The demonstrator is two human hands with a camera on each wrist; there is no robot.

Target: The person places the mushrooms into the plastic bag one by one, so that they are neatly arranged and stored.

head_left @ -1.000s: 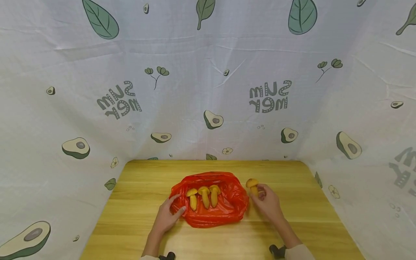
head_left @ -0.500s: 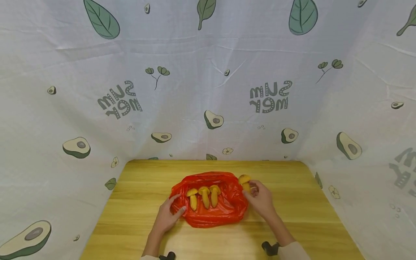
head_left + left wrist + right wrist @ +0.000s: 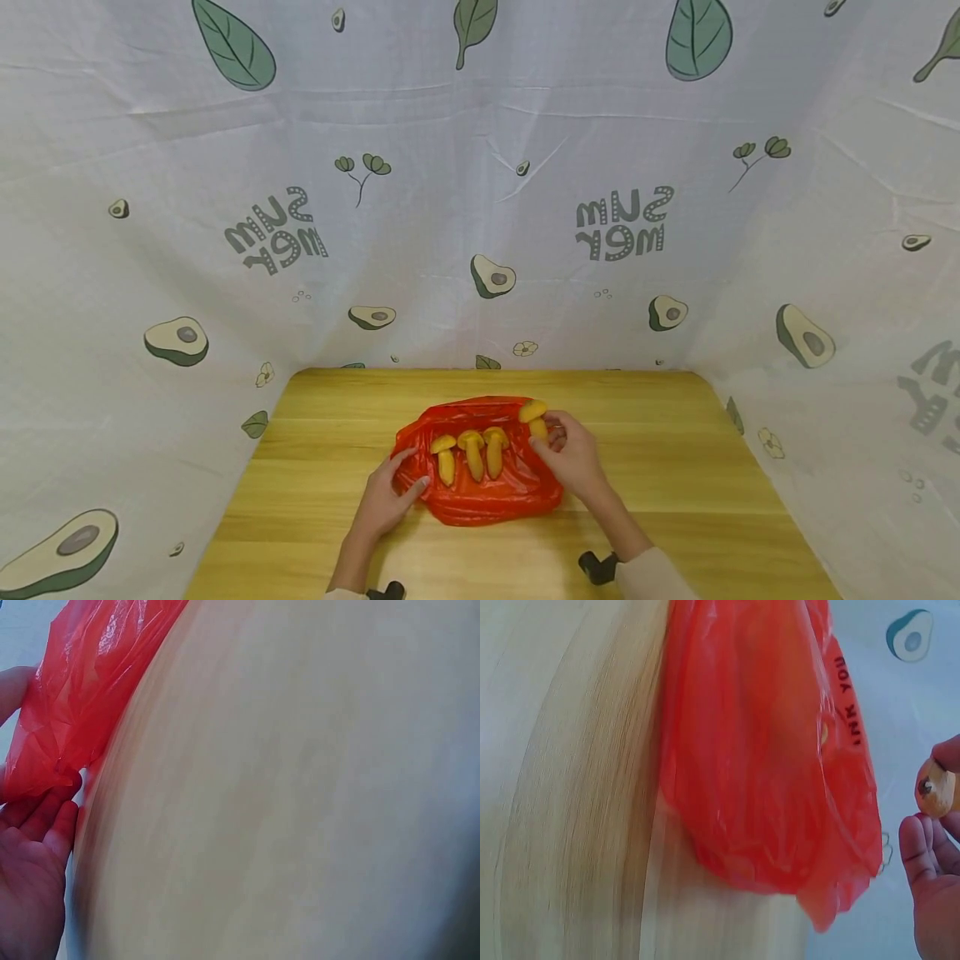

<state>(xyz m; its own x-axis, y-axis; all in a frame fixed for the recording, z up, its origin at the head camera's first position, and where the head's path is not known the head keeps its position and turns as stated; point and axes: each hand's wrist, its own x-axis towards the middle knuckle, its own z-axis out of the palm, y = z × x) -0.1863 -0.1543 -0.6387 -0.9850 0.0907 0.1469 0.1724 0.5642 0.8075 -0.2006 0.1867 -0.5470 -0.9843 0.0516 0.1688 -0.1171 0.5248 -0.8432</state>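
Observation:
A red plastic bag (image 3: 502, 505) lies spread open on the table, with three yellow-brown mushrooms (image 3: 473, 457) side by side in it. On the bag's left side, my left hand (image 3: 385, 502) holds its edge; in the left wrist view the thumb lies against the plastic and the other fingers (image 3: 56, 817) are partly behind it. Over the bag's right part, my right hand (image 3: 576, 457) pinches another mushroom (image 3: 533, 412) by its stem, cap pointing up and away. The right wrist view shows the stem's end (image 3: 933, 789) between thumb and fingers, above the bag's rim.
A wooden table (image 3: 637, 517) bears the bag. White cloth (image 3: 420, 225) printed with avocados and leaves hangs behind it and on both sides. Dark wrist mounts (image 3: 597, 568) sit by the sleeves. Dark lettering shows on the bag in the right wrist view.
My right hand has moved left with its mushroom, from beside the bag to over its right part. The left hand and the three mushrooms in the bag have stayed in place.

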